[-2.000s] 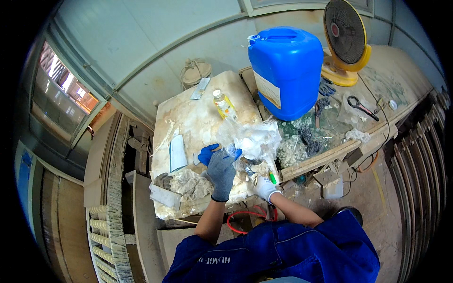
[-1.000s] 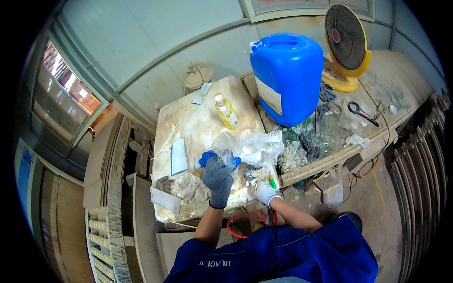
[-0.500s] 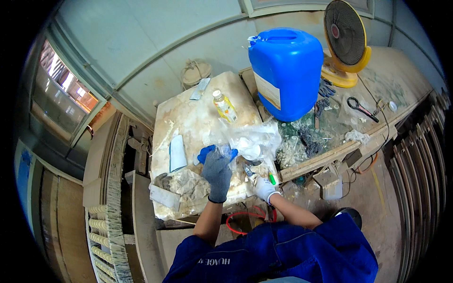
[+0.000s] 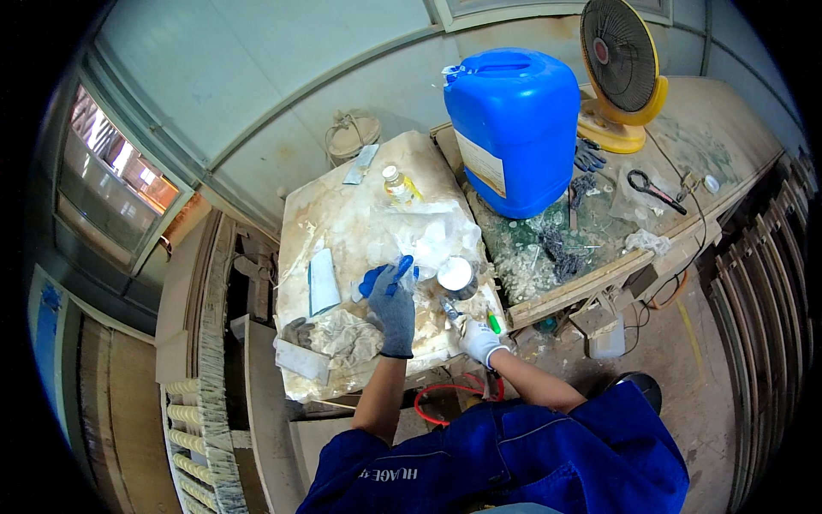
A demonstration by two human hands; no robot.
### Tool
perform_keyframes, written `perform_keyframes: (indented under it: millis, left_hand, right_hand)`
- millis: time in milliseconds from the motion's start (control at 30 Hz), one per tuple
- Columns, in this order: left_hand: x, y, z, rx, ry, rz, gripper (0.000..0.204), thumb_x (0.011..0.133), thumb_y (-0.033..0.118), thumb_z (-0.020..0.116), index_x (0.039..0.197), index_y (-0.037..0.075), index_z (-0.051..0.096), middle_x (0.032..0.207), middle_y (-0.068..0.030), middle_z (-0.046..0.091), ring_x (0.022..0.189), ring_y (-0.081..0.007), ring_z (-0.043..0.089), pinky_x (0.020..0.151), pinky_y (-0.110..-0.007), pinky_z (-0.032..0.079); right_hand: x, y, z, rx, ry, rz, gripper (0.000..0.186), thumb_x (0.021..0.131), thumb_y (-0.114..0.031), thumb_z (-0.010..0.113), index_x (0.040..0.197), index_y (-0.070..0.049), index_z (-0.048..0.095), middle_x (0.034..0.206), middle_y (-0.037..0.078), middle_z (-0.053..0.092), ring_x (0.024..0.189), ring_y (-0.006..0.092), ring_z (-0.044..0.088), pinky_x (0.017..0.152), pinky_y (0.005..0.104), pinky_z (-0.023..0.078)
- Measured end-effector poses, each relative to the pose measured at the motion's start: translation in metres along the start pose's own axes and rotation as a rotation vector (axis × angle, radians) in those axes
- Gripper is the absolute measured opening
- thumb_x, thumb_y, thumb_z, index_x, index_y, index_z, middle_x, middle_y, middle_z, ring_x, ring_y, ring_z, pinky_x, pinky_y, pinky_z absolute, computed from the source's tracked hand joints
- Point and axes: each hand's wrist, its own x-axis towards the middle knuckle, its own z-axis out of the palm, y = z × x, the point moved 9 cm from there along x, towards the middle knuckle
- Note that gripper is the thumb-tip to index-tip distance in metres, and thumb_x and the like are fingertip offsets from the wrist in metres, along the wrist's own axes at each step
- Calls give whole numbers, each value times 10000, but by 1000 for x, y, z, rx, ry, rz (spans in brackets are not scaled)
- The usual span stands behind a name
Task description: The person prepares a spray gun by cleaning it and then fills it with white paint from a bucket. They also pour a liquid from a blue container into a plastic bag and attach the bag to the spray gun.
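Note:
My left hand [image 4: 392, 301], in a grey glove with blue coating, has its fingers bent at the near edge of a clear plastic bag [image 4: 424, 230]; the film seems pinched between them. Just right of it stands a small round can [image 4: 456, 276] with a white top, now uncovered. My right hand [image 4: 481, 340], in a white glove, is closed at the table's front edge around a slim silver tool [image 4: 450, 308]; its rear part is hidden by the hand. A bright green object [image 4: 494, 323] shows beside the knuckles. A red hose [image 4: 428, 403] loops below.
The stained table [image 4: 342, 214] bears a yellow-labelled bottle [image 4: 400, 184], blue-white packet [image 4: 323, 281] and crumpled cloth [image 4: 347, 337]. On the adjoining bench stand a large blue jerrycan [image 4: 512, 128] and yellow fan [image 4: 623, 68], with a black-handled tool [image 4: 657, 191] near the edge.
The plastic bag has shifted left and away, baring the white-topped can. My left hand has risen slightly with its index finger straighter. My right hand stays nearly in place.

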Motion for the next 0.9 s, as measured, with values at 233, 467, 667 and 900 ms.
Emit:
perform_keyframes:
  millis: [233, 467, 667, 900]
  left_hand:
    - [-19, -18, 13, -560, 81, -351, 193, 869, 13, 576, 1041, -22, 656, 949, -14, 564, 798, -116, 600, 600, -229, 501]
    - [-30, -35, 12, -561, 157, -400, 145, 861, 13, 587, 986, 4, 661, 971, 15, 518, 838, -105, 549, 704, -236, 479]
    - [-34, -21, 27, -728, 213, -496, 194, 847, 11, 606, 1039, 32, 622, 989, 4, 528, 869, -107, 544, 742, -258, 473]
    - [-50, -45, 15, -616, 194, -529, 236, 867, -13, 548, 1081, -53, 641, 1134, -83, 587, 973, -183, 584, 859, -319, 502]
  right_hand:
    - [5, 5, 3, 9, -2, -4, 442, 800, -232, 544, 1180, -12, 492, 1007, 311, 617, 984, 406, 611, 878, 451, 467]
    - [-5, -5, -5, 11, 8, -6, 348, 802, -202, 539, 1065, 24, 568, 999, 303, 619, 977, 410, 608, 854, 446, 478]
    - [2, 7, -2, 13, 31, 25, 333, 794, -192, 544, 1058, 10, 572, 991, 293, 624, 974, 410, 607, 856, 446, 476]
    - [-2, -2, -5, 20, -8, 18, 327, 786, -184, 545, 1057, -3, 576, 991, 290, 624, 970, 405, 608, 861, 444, 473]
